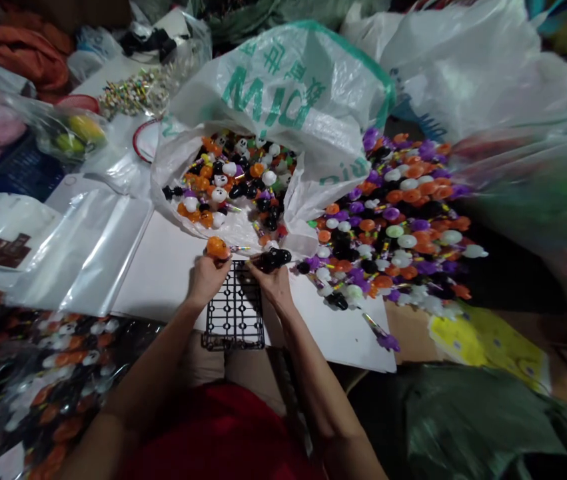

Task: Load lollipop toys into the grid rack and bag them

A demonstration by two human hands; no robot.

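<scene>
My left hand (207,277) is closed on a small stick with an orange pumpkin head (218,249); its striped shaft points right. My right hand (274,280) is closed on a similar stick with a glossy black head (279,257). Between and below both hands stands a black plastic grid rack (234,303) with rows of round holes, at the front edge of the white board (163,267). Just beyond my hands, a white plastic bag (313,200) with green print lies open, full of orange, white and black headed sticks (219,180).
Right of the bag spreads a large pile of purple, orange, white and black headed sticks (403,227). Clear plastic sleeves (83,247) lie at the left. Packed bags of figures (38,373) fill the lower left. A dark green bag (483,427) is at the lower right.
</scene>
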